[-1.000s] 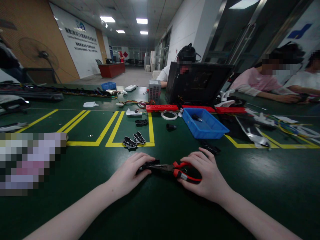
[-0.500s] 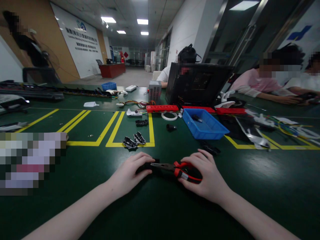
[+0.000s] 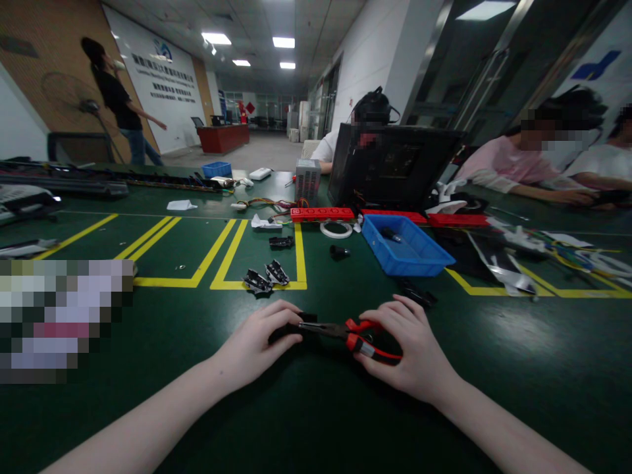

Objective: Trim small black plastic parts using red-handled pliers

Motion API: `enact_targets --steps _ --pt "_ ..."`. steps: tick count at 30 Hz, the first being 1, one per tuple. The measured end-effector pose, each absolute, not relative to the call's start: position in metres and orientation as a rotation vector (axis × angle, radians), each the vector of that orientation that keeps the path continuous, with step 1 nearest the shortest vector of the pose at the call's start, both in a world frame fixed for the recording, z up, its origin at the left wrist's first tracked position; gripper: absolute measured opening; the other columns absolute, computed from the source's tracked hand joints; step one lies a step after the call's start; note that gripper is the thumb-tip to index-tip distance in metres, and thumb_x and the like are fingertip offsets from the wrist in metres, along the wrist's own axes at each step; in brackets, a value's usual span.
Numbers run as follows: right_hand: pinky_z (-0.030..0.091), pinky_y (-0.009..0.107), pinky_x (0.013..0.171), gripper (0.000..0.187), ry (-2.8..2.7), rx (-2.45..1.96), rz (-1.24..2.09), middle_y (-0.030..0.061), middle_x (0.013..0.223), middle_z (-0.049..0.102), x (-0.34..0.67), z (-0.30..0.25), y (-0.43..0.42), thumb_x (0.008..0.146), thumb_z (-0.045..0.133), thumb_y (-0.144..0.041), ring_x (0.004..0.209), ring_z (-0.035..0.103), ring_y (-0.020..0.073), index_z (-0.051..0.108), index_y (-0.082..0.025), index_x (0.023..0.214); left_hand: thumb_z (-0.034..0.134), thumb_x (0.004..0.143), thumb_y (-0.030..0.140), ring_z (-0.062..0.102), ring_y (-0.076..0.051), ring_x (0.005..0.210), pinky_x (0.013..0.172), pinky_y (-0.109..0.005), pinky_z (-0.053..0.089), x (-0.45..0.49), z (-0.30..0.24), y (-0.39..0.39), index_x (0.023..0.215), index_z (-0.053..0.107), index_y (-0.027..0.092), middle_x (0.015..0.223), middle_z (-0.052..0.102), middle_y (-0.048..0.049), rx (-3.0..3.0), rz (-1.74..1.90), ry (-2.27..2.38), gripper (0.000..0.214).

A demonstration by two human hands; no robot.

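Observation:
My right hand (image 3: 407, 345) is wrapped round the red-and-black handles of long-nose pliers (image 3: 336, 330). The pliers point left, and their jaw tips meet a small black part (image 3: 309, 318). That part sits in the fingers of my left hand (image 3: 264, 336), which cover most of it, so its kind is hard to make out. Beyond my left hand lie black-and-silver pieces (image 3: 257, 282) on the green table (image 3: 306, 401). A long black piece (image 3: 417, 293) rests just past my right hand.
A blue bin (image 3: 407, 247) holding a dark piece stands ahead to the right. Behind it run red power strips (image 3: 322, 214) and a large black case (image 3: 395, 168). A black cone-shaped piece (image 3: 340, 252) and a white ring (image 3: 336, 228) lie left of the bin. Co-workers sit opposite.
Both hands and the pliers stay almost in place, with a very slight shift in the view. At the far left, a person in the background has walked to the right.

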State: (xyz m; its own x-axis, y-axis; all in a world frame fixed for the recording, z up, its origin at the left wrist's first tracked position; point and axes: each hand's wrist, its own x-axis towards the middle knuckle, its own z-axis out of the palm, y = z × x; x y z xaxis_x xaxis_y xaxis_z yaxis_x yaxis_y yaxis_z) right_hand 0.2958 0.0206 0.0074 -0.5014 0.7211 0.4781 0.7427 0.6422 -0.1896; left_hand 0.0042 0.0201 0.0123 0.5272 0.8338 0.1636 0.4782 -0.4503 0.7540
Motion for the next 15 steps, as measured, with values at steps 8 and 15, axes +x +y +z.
enact_targets --steps 8,15 --pt "0.036 0.050 0.100 0.044 -2.329 -1.106 -0.171 0.0052 0.105 0.070 0.294 0.007 0.020 0.075 0.071 -0.038 0.097 0.065 0.0245 0.057 -0.022 0.113 0.060 0.092 0.015 0.057 -0.022 0.113 0.100 -0.043 0.048 0.004 0.008 0.022 0.105 0.064 0.022 0.121 0.059 -0.0047 2.138 0.727 1.046 0.015" --pt "0.047 0.045 0.088 0.050 -2.362 -1.112 -0.134 0.0096 0.113 0.067 0.295 0.006 0.019 0.078 0.071 -0.036 0.103 0.062 0.0266 0.053 -0.020 0.121 0.060 0.092 0.017 0.057 -0.022 0.113 0.100 -0.043 0.048 0.003 0.002 0.025 0.106 0.064 0.023 0.122 0.059 -0.0044 2.141 0.729 1.037 0.016"
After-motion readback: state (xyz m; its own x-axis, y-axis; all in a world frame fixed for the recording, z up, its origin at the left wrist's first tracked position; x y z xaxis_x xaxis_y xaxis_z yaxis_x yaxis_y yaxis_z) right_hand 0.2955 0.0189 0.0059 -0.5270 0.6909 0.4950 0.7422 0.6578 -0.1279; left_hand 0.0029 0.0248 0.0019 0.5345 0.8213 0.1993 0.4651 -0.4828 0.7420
